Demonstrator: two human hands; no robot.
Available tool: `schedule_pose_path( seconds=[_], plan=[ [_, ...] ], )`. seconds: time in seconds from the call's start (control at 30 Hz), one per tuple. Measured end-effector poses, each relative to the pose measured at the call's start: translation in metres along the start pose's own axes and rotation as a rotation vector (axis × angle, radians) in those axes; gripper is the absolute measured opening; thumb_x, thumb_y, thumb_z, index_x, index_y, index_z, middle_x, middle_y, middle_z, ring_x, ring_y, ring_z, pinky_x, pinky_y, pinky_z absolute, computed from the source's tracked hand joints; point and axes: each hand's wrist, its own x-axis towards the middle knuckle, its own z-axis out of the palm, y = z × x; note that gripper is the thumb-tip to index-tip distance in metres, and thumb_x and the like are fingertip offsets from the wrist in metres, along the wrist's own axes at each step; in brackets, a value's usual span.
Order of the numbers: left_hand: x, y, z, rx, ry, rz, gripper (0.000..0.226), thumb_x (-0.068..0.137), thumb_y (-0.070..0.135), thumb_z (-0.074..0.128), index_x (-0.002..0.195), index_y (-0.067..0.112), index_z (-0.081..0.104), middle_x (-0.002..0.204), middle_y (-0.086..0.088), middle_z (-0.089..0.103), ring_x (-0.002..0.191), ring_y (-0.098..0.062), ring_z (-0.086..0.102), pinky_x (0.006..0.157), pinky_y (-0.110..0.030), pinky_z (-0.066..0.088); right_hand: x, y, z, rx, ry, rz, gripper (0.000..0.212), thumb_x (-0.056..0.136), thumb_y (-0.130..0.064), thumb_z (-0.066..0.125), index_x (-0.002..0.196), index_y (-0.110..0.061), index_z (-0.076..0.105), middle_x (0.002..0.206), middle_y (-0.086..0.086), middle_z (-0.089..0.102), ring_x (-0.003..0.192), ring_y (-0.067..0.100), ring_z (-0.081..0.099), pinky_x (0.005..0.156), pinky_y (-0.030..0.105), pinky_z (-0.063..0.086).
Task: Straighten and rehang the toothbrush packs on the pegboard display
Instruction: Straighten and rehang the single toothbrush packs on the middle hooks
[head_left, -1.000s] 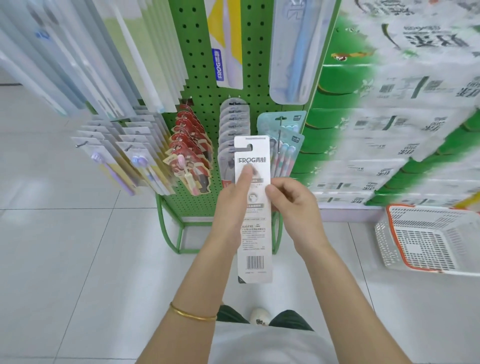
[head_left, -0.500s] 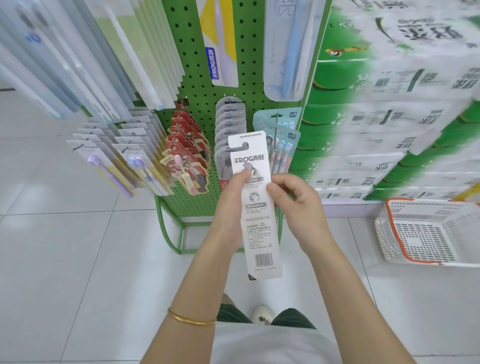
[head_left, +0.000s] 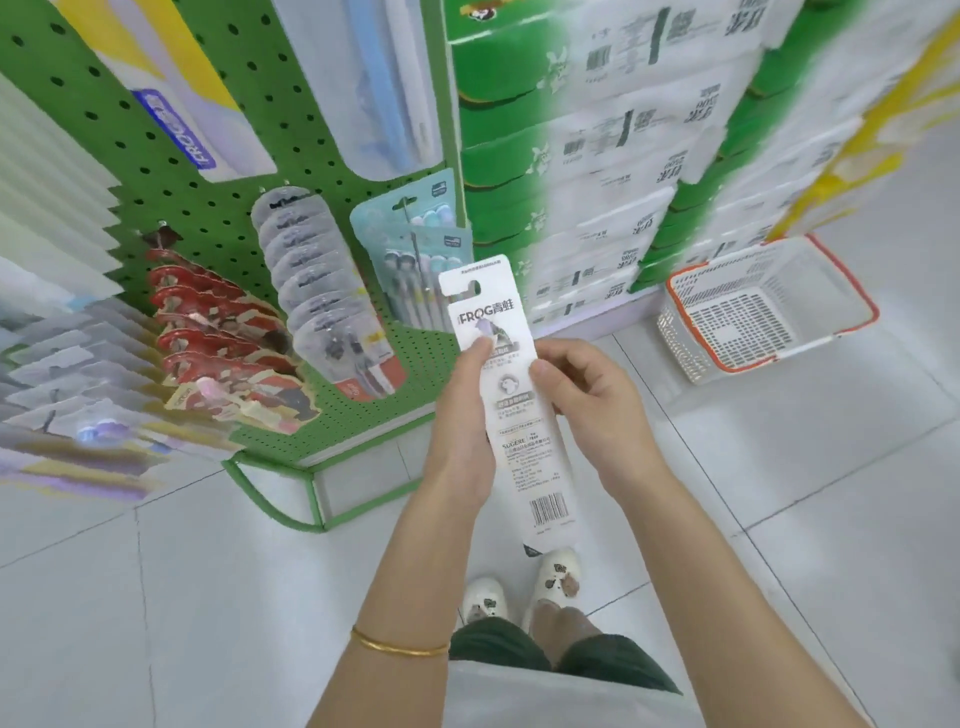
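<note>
Pack: long white card toothbrush pack, printed back toward the camera, held near upright in the air between both hands, off every peg.
Left hand: left hand curled round the pack's left edge, thumb flat on the printed face, remaining fingers hidden behind the card.
Right hand: right hand pinching the right edge, thumb in front, curled fingers behind.
Hang slot: notched cut-out at the card's top, well above both thumbs, free of any finger.
Below the fingers: barcode end, hanging unsupported under both palms.
Beyond the fingertips: green perforated metal pegboard, with teal card toothbrush packs on a thin wire peg just past the slot (touching or apart, impossible to tell).
Left of the left knuckles: clear rounded plastic blister packs.
Weight: judged very light, easy for a two-thumb pinch.
Stiffness: thin card, probably firm along its length yet ready to bow or crease under a hard squeeze; blister side hidden.
Surface: glossy look, likely a little slippery.
Best hold: by the long edges, thumbs kept in the upper half, close under the slot but not over it, for steering the cut-out onto a peg.
Risk: tearing of the slot's thin card bridge under a sideways tug.
</note>
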Motion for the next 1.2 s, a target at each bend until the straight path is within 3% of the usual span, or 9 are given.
schedule_pose_path(
  seconds=[0.1, 0.2, 0.33, 0.47, 0.63, 0.83, 0.93, 1.03, 1.2],
  plan=[
    [0.023, -0.019, 0.036, 0.029, -0.062, -0.121, 0.044, 0.097, 0.05, 0.037, 0.106, 0.016, 0.064, 0.099, -0.015, 0.069, 0.086, -0.028, 0.066, 0.072, -0.034, 0.054, 0.004, 0.01, -0.041, -0.064, 0.102, 0.107, 0.018, 0.092, -0.01, 0.056, 0.095, -0.025, 0.065, 0.092, 0.005, 0.071, 0.084, 0.017, 0.067, 0.078, 0.034, 0.055],
    [0.048, -0.044, 0.081, 0.13, -0.116, -0.196, 0.049, 0.093, 0.056, 0.043, 0.114, 0.015, 0.062, 0.103, -0.015, 0.069, 0.092, -0.031, 0.067, 0.084, -0.042, 0.054, 0.009, 0.016, -0.09, -0.116, 0.195, 0.175, 0.02, 0.092, -0.013, 0.056, 0.091, -0.032, 0.062, 0.083, 0.001, 0.07, 0.073, 0.009, 0.066, 0.07, 0.027, 0.053],
    [0.083, -0.082, 0.153, 0.29, -0.136, -0.106, 0.014, 0.093, 0.027, 0.059, 0.107, 0.024, 0.059, 0.097, -0.009, 0.07, 0.088, -0.028, 0.069, 0.08, -0.045, 0.056, 0.031, 0.021, -0.166, -0.136, 0.31, 0.208, 0.017, 0.091, -0.013, 0.058, 0.088, -0.03, 0.061, 0.076, 0.001, 0.067, 0.067, 0.011, 0.064, 0.064, 0.029, 0.052],
    [0.129, -0.109, 0.229, 0.343, -0.068, -0.06, 0.009, 0.093, 0.027, 0.06, 0.1, 0.022, 0.062, 0.089, -0.002, 0.069, 0.081, -0.02, 0.067, 0.08, -0.041, 0.054, 0.067, 0.023, -0.244, -0.136, 0.36, 0.252, 0.012, 0.087, -0.015, 0.065, 0.081, -0.018, 0.056, 0.066, -0.003, 0.057, 0.059, 0.011, 0.055, 0.057, 0.026, 0.044],
    [0.183, -0.137, 0.308, 0.318, 0.037, -0.089, 0.012, 0.095, 0.038, 0.053, 0.096, 0.027, 0.056, 0.095, 0.002, 0.066, 0.093, -0.02, 0.066, 0.083, -0.038, 0.054, 0.107, 0.025, -0.329, -0.249, 0.328, 0.279, 0.01, 0.088, -0.016, 0.064, 0.078, -0.018, 0.06, 0.068, -0.004, 0.055, 0.061, 0.01, 0.049, 0.06, 0.025, 0.041],
    [0.258, -0.158, 0.385, 0.289, 0.133, -0.171, 0.041, 0.097, 0.043, 0.048, 0.127, 0.016, 0.046, 0.114, -0.004, 0.062, 0.097, -0.021, 0.063, 0.088, -0.038, 0.053, 0.159, 0.037, -0.41, -0.301, 0.277, 0.389, 0.005, 0.089, -0.018, 0.062, 0.085, -0.016, 0.065, 0.086, 0.008, 0.069, 0.078, 0.023, 0.064, 0.075, 0.033, 0.051],
    [0.305, -0.172, 0.421, 0.27, 0.164, -0.202, 0.035, 0.096, 0.044, 0.048, 0.122, 0.021, 0.047, 0.115, -0.002, 0.062, 0.099, -0.022, 0.063, 0.09, -0.041, 0.052, 0.197, 0.043, -0.452, -0.294, 0.232, 0.428, 0.007, 0.089, -0.018, 0.062, 0.092, -0.014, 0.066, 0.092, 0.016, 0.069, 0.079, 0.028, 0.065, 0.064, 0.032, 0.05],
    [0.353, -0.184, 0.457, 0.274, 0.192, -0.295, 0.053, 0.094, 0.049, 0.048, 0.138, 0.021, 0.039, 0.129, -0.005, 0.057, 0.113, -0.029, 0.059, 0.097, -0.05, 0.048, 0.24, 0.044, -0.494, -0.314, 0.198, 0.453, 0.009, 0.09, -0.017, 0.06, 0.096, -0.016, 0.066, 0.086, 0.016, 0.065, 0.074, 0.024, 0.061, 0.06, 0.029, 0.047],
    [0.432, -0.204, 0.51, 0.328, 0.201, -0.383, 0.052, 0.087, 0.055, 0.048, 0.124, 0.019, 0.054, 0.115, -0.006, 0.068, 0.101, -0.03, 0.066, 0.09, -0.049, 0.053, 0.315, 0.047, -0.563, -0.299, 0.168, 0.52, 0.007, 0.088, -0.016, 0.061, 0.09, -0.019, 0.067, 0.093, 0.017, 0.068, 0.084, 0.033, 0.065, 0.077, 0.044, 0.053]
  ],
)
